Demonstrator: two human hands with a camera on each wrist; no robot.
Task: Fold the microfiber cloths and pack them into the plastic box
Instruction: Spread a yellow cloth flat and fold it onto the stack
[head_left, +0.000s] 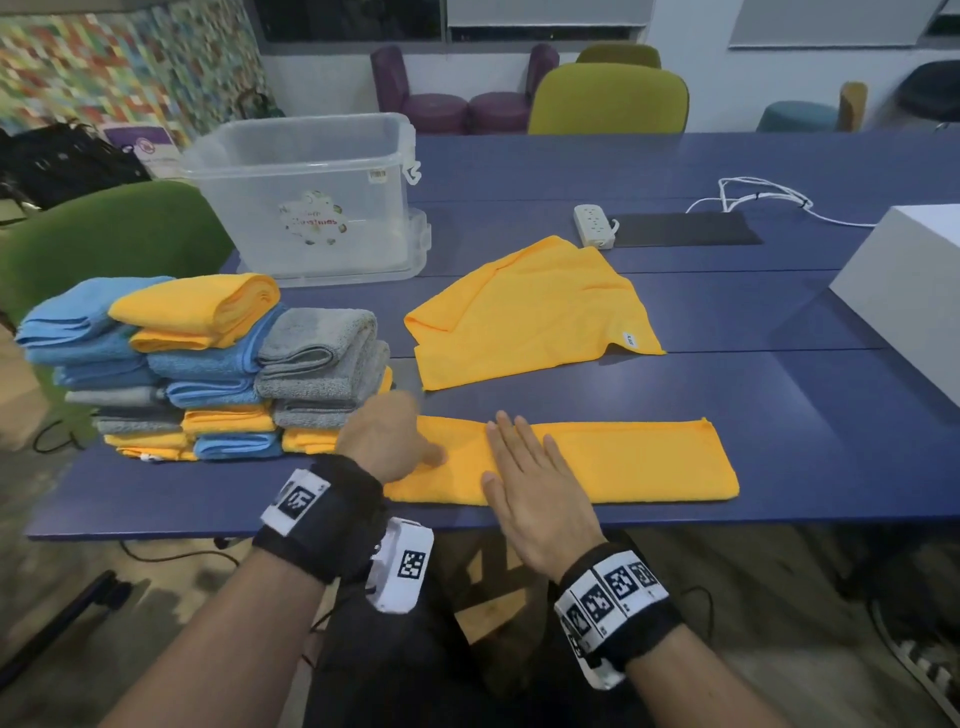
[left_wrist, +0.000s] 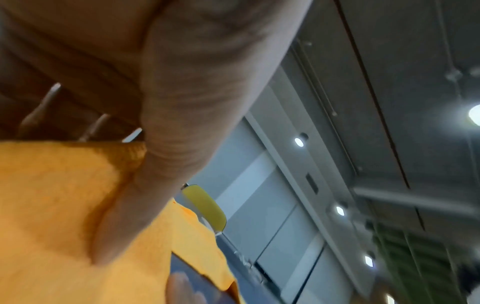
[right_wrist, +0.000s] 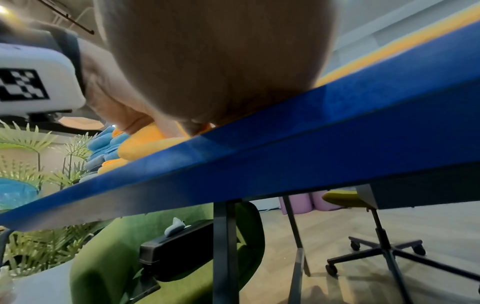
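A yellow cloth folded into a long strip (head_left: 623, 462) lies along the blue table's front edge. My left hand (head_left: 387, 441) pinches the strip's left end; in the left wrist view the thumb (left_wrist: 161, 164) lies on the yellow cloth (left_wrist: 52, 205). My right hand (head_left: 524, 478) presses flat on the strip, just right of the left hand, fingers straight. A second yellow cloth (head_left: 530, 312) lies spread out behind the strip. The clear plastic box (head_left: 311, 197) stands at the back left, with nothing seen inside it. Folded blue, grey and yellow cloths (head_left: 208, 364) are stacked at the left.
A white power strip (head_left: 595, 224), its cable and a black mat (head_left: 685, 228) lie at the back. A white box (head_left: 904, 291) sits at the right edge. A green chair (head_left: 104, 239) stands left of the table (head_left: 779, 415).
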